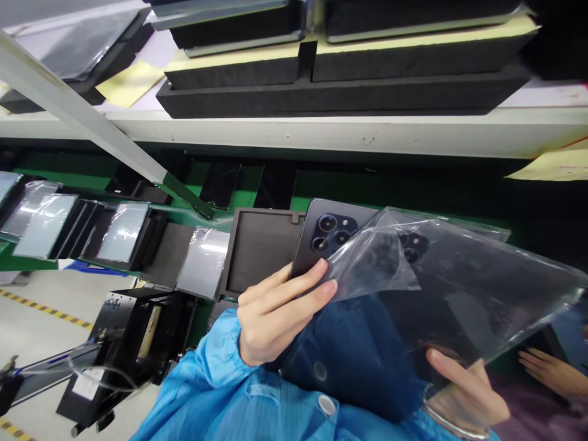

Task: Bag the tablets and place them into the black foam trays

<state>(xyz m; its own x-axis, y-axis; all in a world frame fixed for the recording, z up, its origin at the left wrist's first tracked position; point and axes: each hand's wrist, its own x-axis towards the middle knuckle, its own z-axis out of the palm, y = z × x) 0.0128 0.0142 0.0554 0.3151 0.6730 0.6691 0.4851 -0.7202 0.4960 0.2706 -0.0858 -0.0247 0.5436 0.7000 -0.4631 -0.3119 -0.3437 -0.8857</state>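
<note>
Nearest the wearer's blue coat (pixel 220 386), the right hand (pixel 473 392) is closed on the near edge of a clear sleeve (pixel 386 269), thumb laid over it; whether it also presses on the device inside cannot be told. The left hand (pixel 275 306) is partly closed around the left side of a dark tablet (pixel 362 214), fingers extended and together on its face beside the sleeve's mouth, thumb out of sight. The tablet is held tilted above the desk (pixel 315 190) between both hands, partly covered by the sleeve; its camera corner stands out at the left. A second lens cluster appears through the film, possibly a reflection. The tablet should handle as a thin, stiff, moderately light plate: smooth, slippery and liable to scratch or crack. Grip it by the long edges, clear of the lenses; the sleeve is limp and is best pinched at its rim. At right, a co-worker's hand (pixel 551 370) is well apart. Beyond the left hand lies a black tray (pixel 261 251), with a film-covered panel (pixel 204 263) just to its left. Farther off, dark panels (pixel 220 187) lie on the desk, below a shelf (pixel 294 131) carrying black foam holders (pixel 340 95).
</note>
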